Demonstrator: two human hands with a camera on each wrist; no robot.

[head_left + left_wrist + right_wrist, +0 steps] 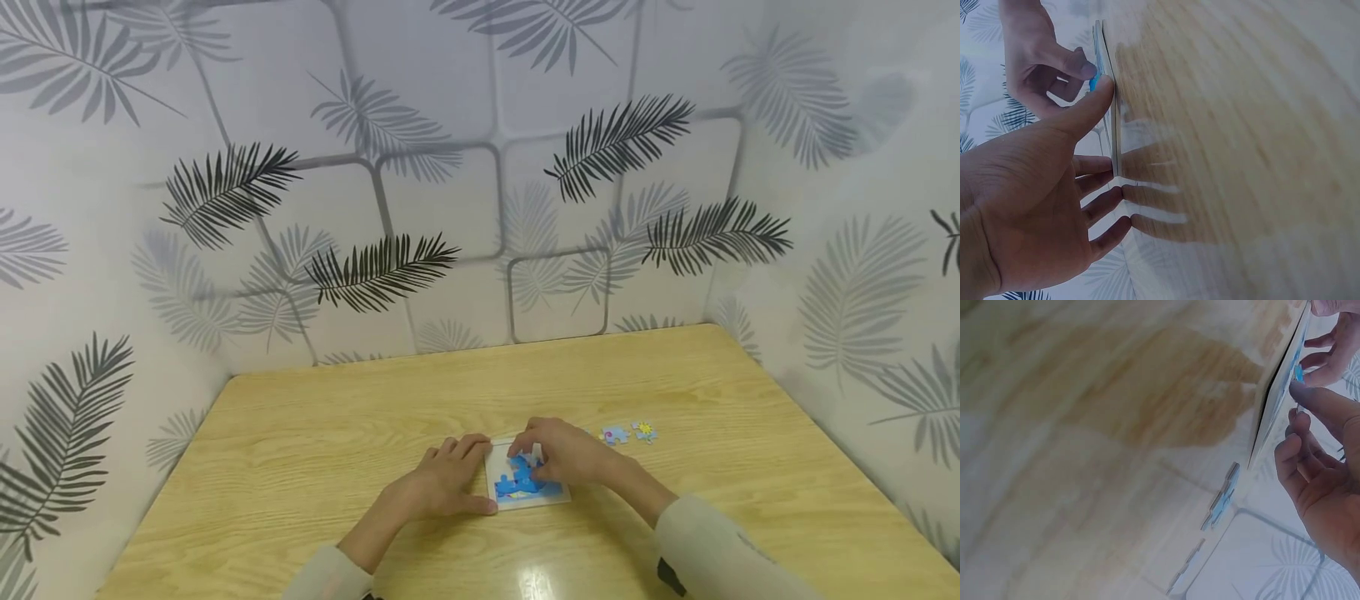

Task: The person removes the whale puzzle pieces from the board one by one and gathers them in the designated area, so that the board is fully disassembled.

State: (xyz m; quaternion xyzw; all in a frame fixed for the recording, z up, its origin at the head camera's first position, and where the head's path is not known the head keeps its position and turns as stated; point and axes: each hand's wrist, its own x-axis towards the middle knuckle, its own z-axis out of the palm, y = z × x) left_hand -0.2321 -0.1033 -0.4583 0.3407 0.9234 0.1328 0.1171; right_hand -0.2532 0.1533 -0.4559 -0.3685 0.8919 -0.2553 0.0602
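A small square puzzle board [530, 503] with a white border lies on the table, partly filled with blue picture pieces [517, 483]. My left hand [448, 479] rests at its left side, thumb on the near left corner and fingertips by the far left corner. In the left wrist view its fingers are spread and fairly straight. Over the board's right part, my right hand [566, 450] pinches a blue puzzle piece [1094, 82] between thumb and fingers. That hand hides much of the board's right side in the head view.
To the right of the board lie loose pieces: a light blue puzzle piece [615, 434] and a puzzle piece with a yellow sun [644, 430]. The wooden table [337, 433] meets a leaf-patterned wall covering [450, 200] at the back and sides.
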